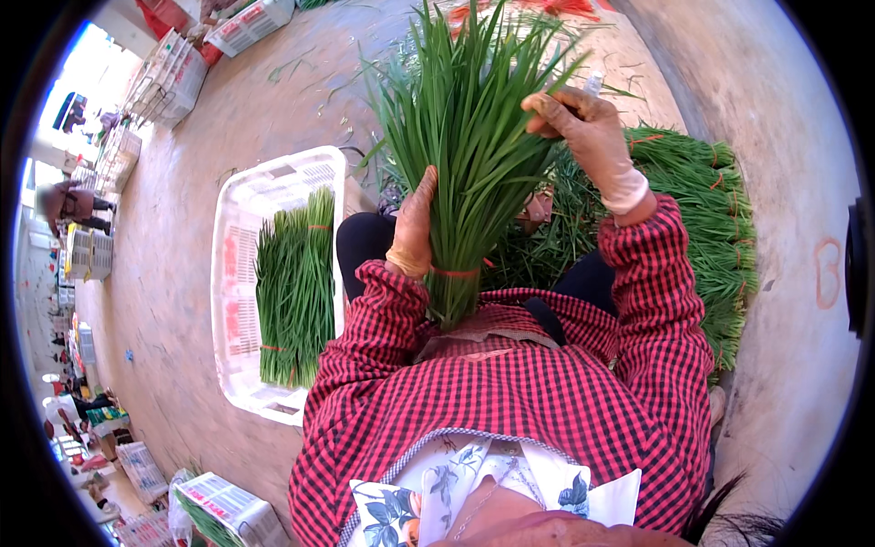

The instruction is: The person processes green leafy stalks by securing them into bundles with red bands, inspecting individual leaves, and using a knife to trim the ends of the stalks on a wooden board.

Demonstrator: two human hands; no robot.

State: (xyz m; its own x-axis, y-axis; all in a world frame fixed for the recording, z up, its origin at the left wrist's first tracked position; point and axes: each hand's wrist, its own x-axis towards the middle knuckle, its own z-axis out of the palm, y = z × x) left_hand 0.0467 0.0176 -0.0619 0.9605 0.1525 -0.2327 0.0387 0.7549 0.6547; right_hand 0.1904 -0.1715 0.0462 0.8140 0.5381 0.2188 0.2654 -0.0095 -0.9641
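A large bunch of green garlic chives [465, 157] stands upright before my chest, its leaf tips fanned out at the top. A red band [454, 273] rings it near the stem end, which rests against my lap. Wrapped along its left side, my left hand [414, 229] in a soiled thin glove holds the bunch above the band. My right hand [581, 123], gloved likewise, is at the upper right of the bunch, thumb and fingertips pinched on an outer leaf. The far side of the bunch and some fingertips are hidden.
On my left, a white plastic crate [229, 301] holds banded chive bundles [297, 287]. Many more banded bundles [711, 239] are stacked along the wall [800, 225] on my right. Loose leaves [547, 239] lie between my legs. Crates [167, 78] and a person [78, 204] are farther left.
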